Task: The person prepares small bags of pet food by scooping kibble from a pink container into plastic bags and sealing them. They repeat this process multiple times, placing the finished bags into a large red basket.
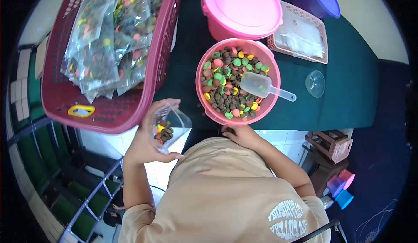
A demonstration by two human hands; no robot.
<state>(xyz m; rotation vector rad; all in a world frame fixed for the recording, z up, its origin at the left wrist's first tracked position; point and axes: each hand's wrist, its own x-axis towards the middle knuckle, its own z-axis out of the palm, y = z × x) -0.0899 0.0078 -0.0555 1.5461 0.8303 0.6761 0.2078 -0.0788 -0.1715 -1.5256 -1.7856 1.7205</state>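
Note:
My left hand (146, 140) is wrapped round a clear plastic bag (177, 123), its mouth spread open. Inside the bag lie a few brown, yellow and pink snack pieces (164, 132). My right hand (238, 135) is by the table's front edge, just below a pink tub (201, 84), with its fingers curled; what they hold, if anything, is hidden. Brown ridged pieces and green, yellow and pink round ones (226, 80) fill much of the tub. On top of them rests a clear plastic scoop (257, 84), its handle sticking out over the right rim.
At left stands a maroon basket (148, 90) with several filled bags (109, 38). Behind the tub is a lidded pink container (244, 3). Further right are a small basket (320, 59) of clear bags, a purple container (320, 1) and a small clear cup (315, 84).

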